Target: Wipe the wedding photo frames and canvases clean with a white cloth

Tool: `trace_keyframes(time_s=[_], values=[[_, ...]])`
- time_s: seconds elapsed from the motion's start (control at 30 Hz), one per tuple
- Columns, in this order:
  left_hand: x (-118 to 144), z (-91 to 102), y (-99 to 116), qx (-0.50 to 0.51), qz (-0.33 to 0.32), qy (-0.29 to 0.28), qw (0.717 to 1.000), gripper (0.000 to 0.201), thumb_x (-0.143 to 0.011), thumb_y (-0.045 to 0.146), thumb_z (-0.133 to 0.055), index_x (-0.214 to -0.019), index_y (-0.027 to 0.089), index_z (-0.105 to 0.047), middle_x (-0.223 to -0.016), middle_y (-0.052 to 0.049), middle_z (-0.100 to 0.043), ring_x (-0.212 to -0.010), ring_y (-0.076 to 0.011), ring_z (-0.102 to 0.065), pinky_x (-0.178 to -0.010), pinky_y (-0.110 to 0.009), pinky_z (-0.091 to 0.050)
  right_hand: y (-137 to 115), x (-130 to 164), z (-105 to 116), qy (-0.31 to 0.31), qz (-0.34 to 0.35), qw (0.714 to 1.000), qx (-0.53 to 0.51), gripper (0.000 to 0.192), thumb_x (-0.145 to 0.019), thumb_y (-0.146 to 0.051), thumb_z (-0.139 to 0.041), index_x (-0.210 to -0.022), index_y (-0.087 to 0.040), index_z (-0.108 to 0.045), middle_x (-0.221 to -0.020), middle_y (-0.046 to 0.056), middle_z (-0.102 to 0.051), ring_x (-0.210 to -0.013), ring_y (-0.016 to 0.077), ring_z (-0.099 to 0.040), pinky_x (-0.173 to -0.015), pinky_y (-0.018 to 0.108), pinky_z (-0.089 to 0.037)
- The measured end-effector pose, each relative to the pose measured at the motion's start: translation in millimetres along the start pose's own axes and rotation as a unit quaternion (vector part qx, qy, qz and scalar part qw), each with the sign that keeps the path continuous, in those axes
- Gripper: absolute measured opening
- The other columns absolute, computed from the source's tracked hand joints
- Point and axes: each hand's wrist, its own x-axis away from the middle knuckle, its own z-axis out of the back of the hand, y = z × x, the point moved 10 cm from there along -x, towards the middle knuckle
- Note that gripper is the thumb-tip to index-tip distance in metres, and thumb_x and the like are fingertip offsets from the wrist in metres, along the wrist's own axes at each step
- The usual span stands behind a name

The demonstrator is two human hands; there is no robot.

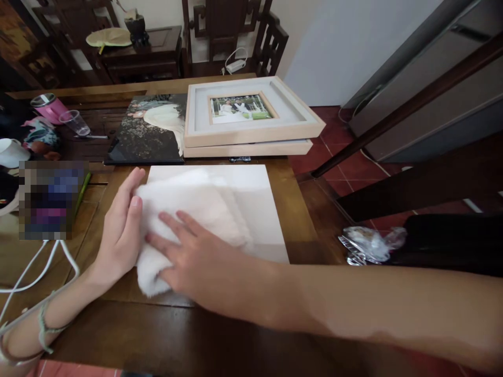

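A folded, fluffy white towel (196,193) lies over a flat white panel (259,209) on the wooden table. My right hand (192,251) presses on the towel from the near side, its fingertips sunk into the pile and its thumb at the near fold. My left hand (124,225) stands on edge at the panel's left side, fingers and thumb stretched out, its palm against or close to the towel. The towel hides the panel's left part and the exact contact there.
Behind the panel are stacked light-wood picture frames (251,133) and a dark photo print (145,131). A pink mug (51,109), a clear plastic cup (76,123) and white cables (51,262) are at left. A plastic bag (371,243) is at right.
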Motion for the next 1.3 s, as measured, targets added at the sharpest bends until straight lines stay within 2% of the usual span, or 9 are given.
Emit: trace_keyframes(time_s=[0.1, 0.23, 0.4, 0.57, 0.67, 0.8, 0.97, 1.13, 1.3], values=[[0.3, -1.4, -6.4, 0.023, 0.028, -0.008, 0.999, 0.048, -0.102, 0.044, -0.037, -0.144, 0.022, -0.045, -0.148, -0.007, -0.049, -0.139, -0.0255, -0.043, -0.118, -0.047, -0.03, -22.0, 16.4, 6.6, -0.005, 0.058, 0.997, -0.056, 0.023, -0.093, -0.016, -0.051, -0.091, -0.016, -0.075, -0.135, 0.015, -0.06, -0.134, 0.0398, -0.043, -0.109, 0.056, -0.034], [0.9, -6.5, -0.2, -0.028, 0.01, -0.041, 0.999, 0.047, -0.103, 0.043, -0.031, -0.141, 0.02, -0.048, -0.145, -0.009, -0.052, -0.136, -0.0266, -0.046, -0.115, -0.051, -0.034, -26.1, 34.3, 10.0, -0.076, 0.054, 0.989, -0.112, 0.018, -0.089, -0.024, -0.057, -0.09, -0.017, -0.074, -0.129, 0.015, -0.064, -0.128, 0.0346, -0.051, -0.11, 0.051, -0.036], [4.2, -22.0, 12.8, -0.19, -0.058, -0.114, 0.973, 0.048, -0.103, 0.038, -0.03, -0.129, 0.009, -0.059, -0.146, -0.016, -0.05, -0.137, -0.0271, -0.045, -0.116, -0.048, -0.035, 22.8, 34.5, 17.0, -0.105, -0.064, 0.986, -0.112, 0.032, -0.076, -0.004, -0.053, -0.102, -0.013, -0.071, -0.123, 0.017, -0.067, -0.121, 0.032, -0.057, -0.1, 0.044, -0.046], [11.2, -35.8, 8.4, -0.252, -0.083, -0.183, 0.947, 0.047, -0.099, 0.033, -0.035, -0.136, 0.008, -0.05, -0.149, -0.018, -0.043, -0.141, -0.0311, -0.038, -0.116, -0.049, -0.033, 82.5, 26.1, 13.9, -0.11, -0.206, 0.965, -0.12, 0.051, -0.074, 0.002, -0.042, -0.117, -0.015, -0.063, -0.113, 0.018, -0.067, -0.104, 0.0311, -0.064, -0.079, 0.039, -0.049], [13.1, -38.5, 9.0, -0.262, -0.098, -0.196, 0.94, 0.043, -0.099, 0.028, -0.035, -0.136, 0.011, -0.049, -0.146, -0.017, -0.046, -0.14, -0.0339, -0.039, -0.115, -0.053, -0.034, 88.8, 7.4, 20.6, -0.051, -0.187, 0.964, -0.182, 0.047, -0.072, 0.001, -0.04, -0.109, -0.018, -0.063, -0.094, 0.009, -0.069, -0.09, 0.0239, -0.062, -0.07, 0.031, -0.043], [11.9, -38.5, 8.7, -0.275, -0.094, -0.197, 0.937, 0.034, -0.099, 0.029, -0.037, -0.117, 0.011, -0.06, -0.124, -0.018, -0.059, -0.122, -0.0365, -0.055, -0.105, -0.055, -0.045, 94.7, -24.3, 28.1, 0.013, -0.159, 0.954, -0.254, 0.03, -0.071, -0.001, -0.039, -0.085, -0.019, -0.058, -0.086, 0.004, -0.065, -0.08, 0.0181, -0.057, -0.064, 0.027, -0.038], [8.7, -39.7, 11.0, -0.279, -0.091, -0.206, 0.934, 0.037, -0.1, 0.031, -0.035, -0.116, 0.01, -0.06, -0.119, -0.02, -0.058, -0.118, -0.0361, -0.056, -0.103, -0.055, -0.045, 104.4, -49.7, 27.7, -0.026, -0.158, 0.954, -0.255, 0.018, -0.071, -0.004, -0.042, -0.073, -0.021, -0.045, -0.082, 0.002, -0.063, -0.07, 0.0161, -0.055, -0.056, 0.027, -0.033], [9.4, -36.7, 13.6, -0.283, -0.095, -0.206, 0.932, 0.043, -0.1, 0.03, -0.034, -0.136, 0.01, -0.049, -0.142, -0.02, -0.048, -0.135, -0.0355, -0.044, -0.111, -0.055, -0.038, 106.5, -28.5, 45.4, -0.041, -0.162, 0.966, -0.196, 0.02, -0.071, -0.005, -0.04, -0.077, -0.02, -0.051, -0.085, 0.003, -0.067, -0.073, 0.0156, -0.058, -0.059, 0.027, -0.037], [13.9, -31.8, 9.5, -0.304, -0.098, -0.201, 0.926, 0.047, -0.101, 0.031, -0.034, -0.139, 0.007, -0.044, -0.149, -0.02, -0.042, -0.143, -0.0322, -0.033, -0.117, -0.051, -0.031, 121.5, 26.6, 57.8, -0.035, -0.231, 0.965, -0.116, 0.046, -0.076, -0.007, -0.024, -0.096, -0.015, -0.064, -0.096, 0.003, -0.071, -0.083, 0.0151, -0.061, -0.071, 0.029, -0.042]])
